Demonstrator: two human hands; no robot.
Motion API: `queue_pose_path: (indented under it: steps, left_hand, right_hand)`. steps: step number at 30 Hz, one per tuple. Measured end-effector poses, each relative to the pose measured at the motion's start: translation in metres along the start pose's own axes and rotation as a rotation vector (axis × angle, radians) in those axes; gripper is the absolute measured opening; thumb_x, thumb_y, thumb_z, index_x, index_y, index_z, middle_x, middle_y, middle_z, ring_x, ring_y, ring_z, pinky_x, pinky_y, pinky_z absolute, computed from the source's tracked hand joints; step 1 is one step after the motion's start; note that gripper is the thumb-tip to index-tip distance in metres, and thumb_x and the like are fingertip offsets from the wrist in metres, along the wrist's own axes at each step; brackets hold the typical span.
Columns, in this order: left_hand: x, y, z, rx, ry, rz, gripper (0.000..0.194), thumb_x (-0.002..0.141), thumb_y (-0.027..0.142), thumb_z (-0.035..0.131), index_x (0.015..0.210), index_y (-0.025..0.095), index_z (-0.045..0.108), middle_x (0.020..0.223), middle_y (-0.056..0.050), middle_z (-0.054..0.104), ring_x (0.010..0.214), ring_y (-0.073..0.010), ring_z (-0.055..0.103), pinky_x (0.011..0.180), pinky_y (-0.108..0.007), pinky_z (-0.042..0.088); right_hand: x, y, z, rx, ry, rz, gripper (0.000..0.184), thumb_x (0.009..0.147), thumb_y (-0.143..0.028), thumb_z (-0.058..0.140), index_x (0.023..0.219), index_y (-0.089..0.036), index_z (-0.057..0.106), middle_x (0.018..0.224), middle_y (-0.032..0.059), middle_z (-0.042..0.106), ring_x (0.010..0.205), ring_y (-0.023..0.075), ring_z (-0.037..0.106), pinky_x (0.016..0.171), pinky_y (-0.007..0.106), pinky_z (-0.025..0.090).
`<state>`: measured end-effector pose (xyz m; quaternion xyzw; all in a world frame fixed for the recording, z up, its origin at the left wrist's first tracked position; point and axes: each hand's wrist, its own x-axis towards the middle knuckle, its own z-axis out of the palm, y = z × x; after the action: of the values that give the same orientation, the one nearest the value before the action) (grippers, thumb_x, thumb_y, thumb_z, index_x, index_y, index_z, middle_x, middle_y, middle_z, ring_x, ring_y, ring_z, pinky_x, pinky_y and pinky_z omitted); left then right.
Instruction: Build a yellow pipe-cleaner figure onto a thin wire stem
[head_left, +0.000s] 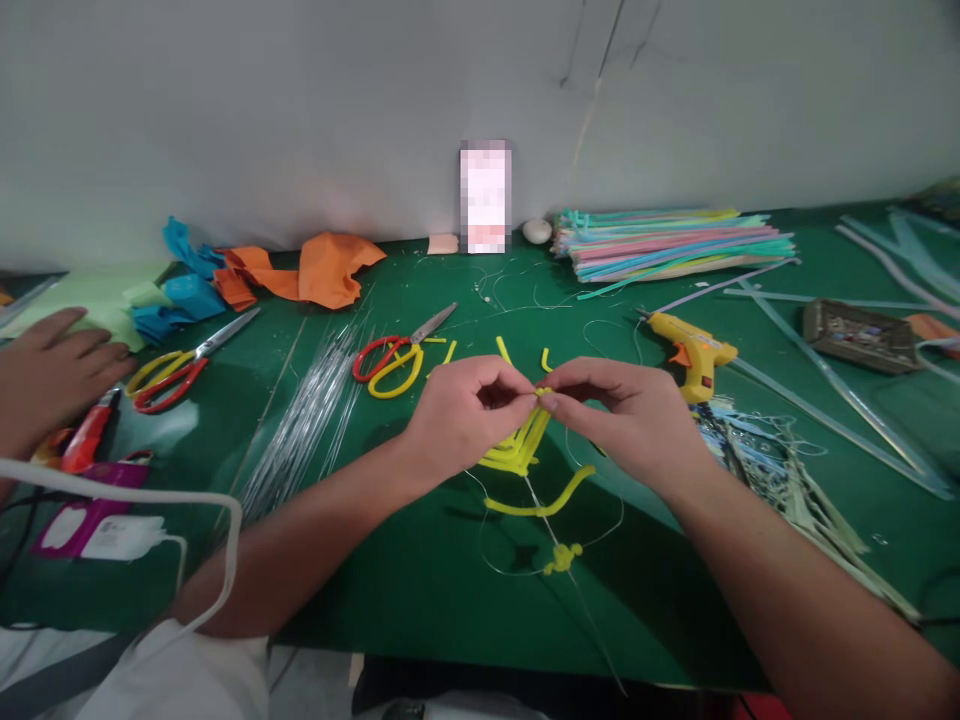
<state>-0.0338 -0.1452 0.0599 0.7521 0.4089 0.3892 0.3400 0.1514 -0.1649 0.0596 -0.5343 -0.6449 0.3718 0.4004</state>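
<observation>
My left hand (471,412) and my right hand (628,412) meet above the middle of the table, both closed in a pinch. Between their fingertips is the upper end of a yellow pipe cleaner shape (517,452), bent into nested strands. A thin wire (553,525) runs down from it, crossed by a curved yellow pipe cleaner piece (544,508). Lower on the wire sits a small yellow pipe cleaner knot (562,558). The fingers partly hide the shape's top. Red-and-yellow scissors (396,365) lie beyond my left hand, near short yellow pieces (502,350).
Another person's hand (64,370) rests at the left near second scissors (176,372) and crumpled orange paper (337,270). Wires (307,405) lie left of centre. At the right are a yellow glue gun (694,350), a pipe cleaner bundle (675,245) and a dark tray (859,335).
</observation>
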Motion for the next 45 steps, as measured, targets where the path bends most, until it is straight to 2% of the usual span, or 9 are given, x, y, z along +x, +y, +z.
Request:
queue_pose_path:
  steps: [7, 13, 18, 23, 26, 32, 36, 39, 45]
  left_hand:
    - [-0.001, -0.001, 0.002, 0.048, 0.015, 0.064, 0.008, 0.079, 0.019, 0.069, 0.072, 0.016, 0.067, 0.068, 0.0, 0.068, 0.058, -0.0074, 0.057, 0.053, -0.019, 0.045]
    - [0.004, -0.003, 0.001, 0.006, -0.021, -0.01, 0.004, 0.079, 0.021, 0.069, 0.079, 0.016, 0.069, 0.075, -0.001, 0.071, 0.063, -0.0085, 0.06, 0.057, -0.019, 0.048]
    - [0.006, -0.009, -0.002, -0.034, 0.039, -0.034, 0.013, 0.077, 0.025, 0.07, 0.086, 0.016, 0.065, 0.081, -0.001, 0.067, 0.071, -0.0104, 0.062, 0.06, -0.021, 0.049]
    - [0.005, -0.01, 0.001, -0.136, -0.037, -0.101, 0.014, 0.077, 0.026, 0.07, 0.081, 0.016, 0.061, 0.074, 0.001, 0.063, 0.065, -0.0084, 0.058, 0.06, -0.02, 0.05]
    - [0.005, -0.008, 0.0, -0.163, 0.009, -0.097, 0.01, 0.078, 0.023, 0.069, 0.078, 0.016, 0.062, 0.073, 0.001, 0.065, 0.064, -0.0084, 0.06, 0.06, -0.02, 0.051]
    - [0.009, -0.005, -0.008, -0.175, 0.136, -0.072, 0.007, 0.078, 0.019, 0.069, 0.079, 0.016, 0.062, 0.072, 0.001, 0.064, 0.062, -0.0076, 0.059, 0.058, -0.019, 0.049]
    - [0.01, -0.007, -0.007, -0.143, 0.119, -0.052, 0.008, 0.079, 0.018, 0.067, 0.081, 0.016, 0.06, 0.072, 0.002, 0.064, 0.062, -0.0077, 0.059, 0.057, -0.02, 0.049]
    - [0.01, -0.01, -0.007, -0.038, 0.13, 0.055, 0.007, 0.08, 0.017, 0.066, 0.084, 0.017, 0.06, 0.08, 0.0, 0.066, 0.07, -0.0103, 0.062, 0.063, -0.023, 0.052]
    - [0.007, -0.015, -0.014, 0.491, 0.249, 0.527, 0.013, 0.083, 0.022, 0.065, 0.095, 0.019, 0.063, 0.106, -0.008, 0.063, 0.104, -0.0219, 0.062, 0.093, -0.042, 0.051]
  right_hand:
    - [0.0, 0.002, 0.002, 0.03, 0.01, 0.043, 0.015, 0.075, -0.035, 0.068, 0.072, -0.021, 0.072, 0.068, 0.0017, 0.069, 0.064, 0.0163, 0.062, 0.062, 0.029, 0.049]
    - [0.001, 0.01, 0.008, 0.176, 0.049, 0.119, 0.013, 0.077, -0.034, 0.07, 0.076, -0.021, 0.071, 0.062, -0.0003, 0.065, 0.059, 0.0142, 0.06, 0.059, 0.027, 0.048]
    - [0.003, 0.015, 0.011, 0.352, 0.139, 0.155, 0.012, 0.078, -0.033, 0.07, 0.076, -0.021, 0.07, 0.055, -0.0019, 0.062, 0.054, 0.0129, 0.059, 0.06, 0.027, 0.05]
    - [0.005, 0.016, 0.015, 0.416, 0.192, 0.164, 0.013, 0.077, -0.034, 0.071, 0.077, -0.021, 0.07, 0.06, -0.0008, 0.063, 0.056, 0.0129, 0.059, 0.061, 0.028, 0.051]
    - [0.005, 0.016, 0.013, 0.379, 0.089, 0.205, 0.021, 0.079, -0.041, 0.069, 0.082, -0.02, 0.07, 0.062, 0.0001, 0.065, 0.057, 0.0132, 0.06, 0.06, 0.028, 0.051]
    - [0.007, 0.012, 0.004, 0.324, -0.381, 0.339, 0.021, 0.071, -0.041, 0.078, 0.074, -0.02, 0.074, 0.074, 0.0034, 0.073, 0.063, 0.0138, 0.063, 0.064, 0.028, 0.052]
    - [0.006, 0.009, 0.009, 0.364, -0.403, 0.335, 0.014, 0.071, -0.036, 0.077, 0.069, -0.022, 0.075, 0.07, 0.0022, 0.073, 0.061, 0.013, 0.063, 0.065, 0.027, 0.052]
    - [0.004, 0.009, 0.014, 0.376, -0.364, 0.324, 0.015, 0.07, -0.036, 0.078, 0.066, -0.022, 0.075, 0.067, 0.0021, 0.072, 0.056, 0.0121, 0.061, 0.061, 0.027, 0.051]
    - [0.005, 0.014, 0.014, 0.423, -0.136, 0.275, 0.019, 0.07, -0.039, 0.079, 0.069, -0.02, 0.075, 0.068, 0.0019, 0.072, 0.057, 0.0115, 0.06, 0.062, 0.027, 0.05]
